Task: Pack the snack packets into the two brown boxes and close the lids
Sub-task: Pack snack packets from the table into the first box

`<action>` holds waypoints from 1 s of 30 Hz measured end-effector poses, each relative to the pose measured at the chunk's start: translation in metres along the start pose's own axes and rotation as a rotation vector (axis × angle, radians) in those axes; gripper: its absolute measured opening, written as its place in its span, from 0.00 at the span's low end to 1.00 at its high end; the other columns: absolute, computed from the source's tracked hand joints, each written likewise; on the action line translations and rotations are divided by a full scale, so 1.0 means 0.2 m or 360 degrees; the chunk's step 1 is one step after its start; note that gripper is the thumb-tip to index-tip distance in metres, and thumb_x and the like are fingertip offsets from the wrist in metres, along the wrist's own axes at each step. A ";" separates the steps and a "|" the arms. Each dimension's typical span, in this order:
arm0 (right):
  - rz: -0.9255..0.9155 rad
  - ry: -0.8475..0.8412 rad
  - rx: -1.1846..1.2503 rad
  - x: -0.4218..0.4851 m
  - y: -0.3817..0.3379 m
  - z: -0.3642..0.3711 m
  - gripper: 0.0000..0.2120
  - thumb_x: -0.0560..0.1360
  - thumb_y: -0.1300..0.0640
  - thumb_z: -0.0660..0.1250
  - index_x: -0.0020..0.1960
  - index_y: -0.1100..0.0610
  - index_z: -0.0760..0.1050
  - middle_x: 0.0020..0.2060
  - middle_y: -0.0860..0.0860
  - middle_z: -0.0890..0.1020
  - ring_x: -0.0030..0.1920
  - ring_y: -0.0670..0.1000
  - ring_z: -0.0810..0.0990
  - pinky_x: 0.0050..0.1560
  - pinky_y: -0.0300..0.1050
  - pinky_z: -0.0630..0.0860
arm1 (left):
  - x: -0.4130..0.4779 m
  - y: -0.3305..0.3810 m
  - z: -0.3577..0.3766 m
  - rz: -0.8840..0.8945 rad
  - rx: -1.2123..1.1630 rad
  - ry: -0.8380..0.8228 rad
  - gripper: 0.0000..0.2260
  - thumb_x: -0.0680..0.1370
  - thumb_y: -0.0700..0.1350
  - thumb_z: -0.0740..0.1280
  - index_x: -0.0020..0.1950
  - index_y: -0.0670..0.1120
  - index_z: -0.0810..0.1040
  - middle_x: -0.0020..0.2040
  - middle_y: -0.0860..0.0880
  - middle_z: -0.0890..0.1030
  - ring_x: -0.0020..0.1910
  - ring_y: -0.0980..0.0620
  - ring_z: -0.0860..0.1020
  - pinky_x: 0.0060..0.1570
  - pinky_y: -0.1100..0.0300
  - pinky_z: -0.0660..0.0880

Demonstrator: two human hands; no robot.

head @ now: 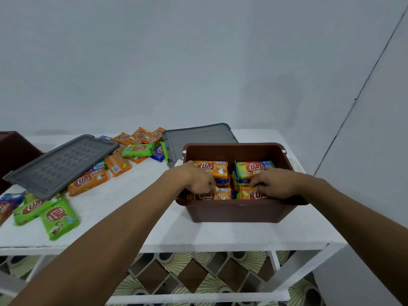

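Head view: the second brown box (13,149) is cut off at the left edge. Both hands' fingertips sink among the packets in the near box (238,210), which stands on the table (176,235). The left hand (194,180) curls onto the front-left orange packet (212,195) and the right hand (276,184) onto the front-right one (251,194); I cannot tell if either clamps. Four stacks show inside. There are two grey lids: one (59,164) covers some loose packets (88,181), the other (198,138) lies behind the box. At least twelve packets lie loose, and one is cropped at the left.
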State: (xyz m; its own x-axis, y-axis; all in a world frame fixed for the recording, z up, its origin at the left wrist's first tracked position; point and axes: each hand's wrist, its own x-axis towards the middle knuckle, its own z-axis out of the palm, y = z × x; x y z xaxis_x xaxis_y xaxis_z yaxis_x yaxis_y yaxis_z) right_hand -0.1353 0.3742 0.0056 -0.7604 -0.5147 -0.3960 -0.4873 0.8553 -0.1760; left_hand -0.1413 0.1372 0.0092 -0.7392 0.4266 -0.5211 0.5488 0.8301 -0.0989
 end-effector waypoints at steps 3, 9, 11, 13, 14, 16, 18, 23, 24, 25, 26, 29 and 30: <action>0.0002 0.0010 0.0053 0.00 0.01 0.00 0.15 0.82 0.54 0.57 0.67 0.50 0.73 0.63 0.47 0.77 0.57 0.45 0.74 0.60 0.38 0.70 | 0.00 -0.01 0.00 -0.0008 -0.0025 -0.0022 0.22 0.83 0.61 0.49 0.72 0.56 0.69 0.67 0.51 0.74 0.66 0.49 0.68 0.67 0.49 0.57; -0.0038 -0.0168 0.0141 0.03 0.00 -0.01 0.18 0.83 0.51 0.56 0.71 0.50 0.68 0.66 0.47 0.74 0.64 0.47 0.72 0.66 0.42 0.69 | 0.03 0.02 0.00 0.0042 -0.0302 -0.0175 0.22 0.82 0.61 0.51 0.70 0.53 0.71 0.64 0.50 0.74 0.66 0.46 0.71 0.69 0.46 0.63; -0.0055 -0.0153 0.0165 0.03 0.02 -0.01 0.16 0.83 0.51 0.57 0.69 0.50 0.70 0.59 0.45 0.77 0.57 0.45 0.74 0.61 0.41 0.71 | 0.03 0.01 0.00 0.0064 -0.0304 -0.0138 0.21 0.82 0.60 0.53 0.67 0.51 0.73 0.57 0.50 0.75 0.60 0.48 0.73 0.65 0.49 0.67; -0.0053 -0.0125 0.0206 0.03 0.03 0.01 0.14 0.82 0.52 0.57 0.67 0.51 0.70 0.47 0.40 0.76 0.48 0.42 0.75 0.55 0.39 0.71 | 0.04 0.01 0.00 0.0073 -0.0294 -0.0135 0.21 0.82 0.60 0.53 0.68 0.50 0.73 0.57 0.50 0.75 0.59 0.49 0.73 0.64 0.50 0.66; -0.0052 -0.0106 0.0216 0.03 0.04 0.02 0.14 0.82 0.52 0.58 0.67 0.51 0.70 0.42 0.38 0.75 0.45 0.41 0.74 0.52 0.38 0.70 | 0.04 0.00 0.00 0.0081 -0.0287 -0.0134 0.21 0.82 0.60 0.53 0.67 0.50 0.73 0.57 0.50 0.75 0.58 0.49 0.72 0.64 0.50 0.66; -0.0072 -0.0024 0.0215 0.04 0.06 0.03 0.14 0.82 0.53 0.58 0.67 0.51 0.70 0.43 0.37 0.75 0.45 0.40 0.75 0.49 0.36 0.70 | 0.05 0.00 0.00 0.0098 -0.0277 -0.0115 0.20 0.82 0.60 0.54 0.66 0.50 0.74 0.53 0.51 0.75 0.54 0.50 0.72 0.63 0.50 0.67; -0.0085 0.0103 0.0196 0.03 0.06 0.04 0.14 0.82 0.54 0.57 0.67 0.49 0.71 0.51 0.42 0.77 0.50 0.42 0.76 0.50 0.35 0.72 | 0.05 -0.01 0.02 0.0103 -0.0289 -0.0066 0.20 0.82 0.60 0.55 0.66 0.49 0.74 0.54 0.50 0.76 0.52 0.51 0.73 0.58 0.53 0.70; -0.0034 0.0321 0.0087 0.05 0.05 0.01 0.14 0.82 0.53 0.56 0.64 0.49 0.74 0.58 0.48 0.79 0.54 0.47 0.79 0.55 0.44 0.78 | 0.07 0.00 0.03 -0.0030 -0.0112 0.0351 0.19 0.81 0.59 0.58 0.59 0.47 0.77 0.49 0.48 0.80 0.47 0.50 0.78 0.53 0.52 0.73; -0.0009 0.0352 0.0047 0.05 0.04 0.00 0.13 0.82 0.53 0.56 0.63 0.48 0.75 0.56 0.48 0.80 0.52 0.47 0.79 0.52 0.46 0.79 | 0.06 0.00 0.04 -0.0041 0.0072 0.0491 0.18 0.81 0.59 0.57 0.57 0.47 0.77 0.46 0.49 0.80 0.46 0.50 0.78 0.55 0.49 0.70; 0.0019 0.0400 0.0014 0.06 0.02 -0.01 0.13 0.82 0.53 0.56 0.62 0.47 0.74 0.53 0.47 0.81 0.48 0.47 0.80 0.49 0.47 0.79 | 0.06 -0.01 0.04 -0.0040 0.0209 0.0658 0.17 0.81 0.58 0.56 0.54 0.48 0.77 0.45 0.49 0.80 0.45 0.49 0.77 0.56 0.48 0.67; 0.0035 0.0459 0.0005 0.08 0.00 -0.03 0.12 0.82 0.53 0.56 0.61 0.46 0.74 0.48 0.46 0.80 0.44 0.46 0.79 0.45 0.48 0.78 | 0.04 -0.04 0.05 -0.0025 0.0256 0.0831 0.16 0.81 0.57 0.55 0.52 0.48 0.77 0.45 0.49 0.80 0.45 0.48 0.77 0.55 0.48 0.66; 0.0002 0.0580 0.0067 0.14 -0.09 -0.09 0.12 0.82 0.54 0.56 0.60 0.45 0.74 0.41 0.41 0.77 0.38 0.42 0.75 0.41 0.47 0.75 | -0.03 -0.22 0.08 0.0057 0.0026 0.1142 0.12 0.81 0.55 0.57 0.53 0.50 0.77 0.50 0.52 0.79 0.52 0.52 0.75 0.52 0.53 0.62; -0.0014 0.0596 0.0072 0.18 -0.13 -0.11 0.12 0.82 0.54 0.56 0.59 0.44 0.74 0.42 0.42 0.78 0.39 0.42 0.75 0.42 0.48 0.75 | -0.05 -0.31 0.10 0.0094 -0.0122 0.1201 0.12 0.81 0.54 0.58 0.54 0.51 0.77 0.52 0.53 0.78 0.55 0.53 0.73 0.51 0.54 0.60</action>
State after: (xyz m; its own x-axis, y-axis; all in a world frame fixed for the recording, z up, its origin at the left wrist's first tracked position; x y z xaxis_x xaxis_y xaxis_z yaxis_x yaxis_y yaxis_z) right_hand -0.1592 0.3314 0.0153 -0.8647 -0.5008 -0.0389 -0.4814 0.8483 -0.2207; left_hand -0.1589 0.0743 0.0033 -0.7910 0.5782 0.2001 0.5875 0.8091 -0.0154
